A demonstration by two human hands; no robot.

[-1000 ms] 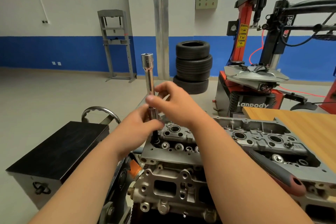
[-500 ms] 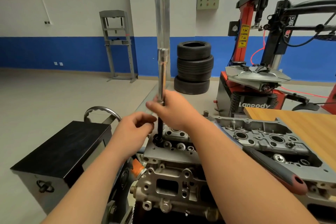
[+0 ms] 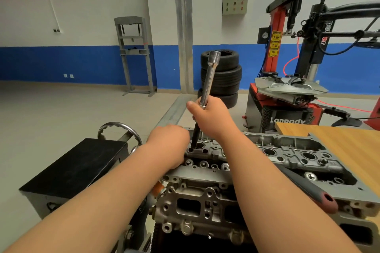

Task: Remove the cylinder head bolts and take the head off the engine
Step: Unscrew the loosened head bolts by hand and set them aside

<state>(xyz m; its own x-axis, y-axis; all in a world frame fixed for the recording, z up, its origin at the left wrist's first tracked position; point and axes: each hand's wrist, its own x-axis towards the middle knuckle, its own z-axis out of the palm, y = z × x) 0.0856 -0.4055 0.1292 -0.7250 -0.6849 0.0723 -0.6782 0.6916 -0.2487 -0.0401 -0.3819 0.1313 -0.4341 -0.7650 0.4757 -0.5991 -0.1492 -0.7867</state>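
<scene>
- The right hand [image 3: 211, 115] was closed around a long chrome socket extension [image 3: 208, 80], gripping it near the lower end of the chrome section.
- The extension was tilted, its top leaning to the right; its dark lower shaft [image 3: 195, 136] reached down to a bolt hole at the far left end of the cylinder head [image 3: 205, 160].
- The left hand [image 3: 168, 146] rested palm down on the left end of the cylinder head, just beside the shaft; its fingers were hidden, so its grip could not be determined.
- The cylinder head sat on top of the engine [image 3: 197, 207], in the lower centre of the view.
- A red-and-black tool handle [image 3: 316, 195] lay across the engine to the right of the right forearm.
- A wooden bench [image 3: 349, 146] stood at right, behind the engine.
</scene>
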